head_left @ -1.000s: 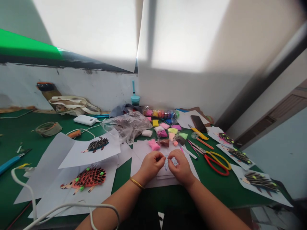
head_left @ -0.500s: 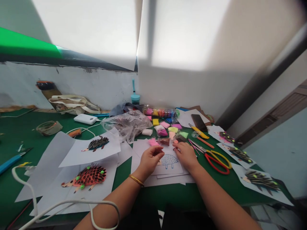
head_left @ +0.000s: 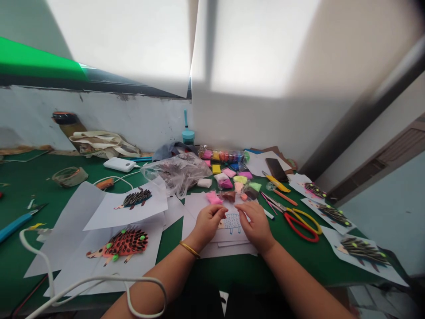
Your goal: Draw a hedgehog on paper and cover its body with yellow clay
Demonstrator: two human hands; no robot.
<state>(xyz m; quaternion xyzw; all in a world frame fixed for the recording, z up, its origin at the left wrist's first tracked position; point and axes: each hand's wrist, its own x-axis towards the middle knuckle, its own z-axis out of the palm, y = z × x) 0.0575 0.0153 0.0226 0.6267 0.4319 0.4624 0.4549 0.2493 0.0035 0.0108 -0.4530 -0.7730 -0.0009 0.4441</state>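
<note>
My left hand (head_left: 209, 223) hovers above the left part of a paper sheet (head_left: 195, 206), thumb and fingers pinched together. Whatever is in the pinch is too small to make out. Opposite it, my right hand (head_left: 257, 225) has its thumb and forefinger slightly apart, with nothing visible between them. The fingertips of both hands are close but apart. Below them on the sheet shows a hedgehog drawing (head_left: 231, 223) in blue outline with a peach-coloured face. Just beyond lie packets of pink clay (head_left: 214, 197) and brown clay (head_left: 227, 196).
Red-and-yellow scissors (head_left: 300, 223), a yellow cutter (head_left: 278, 183) and a phone (head_left: 276, 169) lie rightward. Finished hedgehog pictures (head_left: 124, 245) lie at both sides. A crumpled plastic bag (head_left: 179, 170) sits behind. A white cable (head_left: 109, 280) loops across the near left.
My right hand has turned, its forefinger now reaching further left toward my left hand. The left hand's fingers have closed more tightly. A pen beside my right hand has come into view.
</note>
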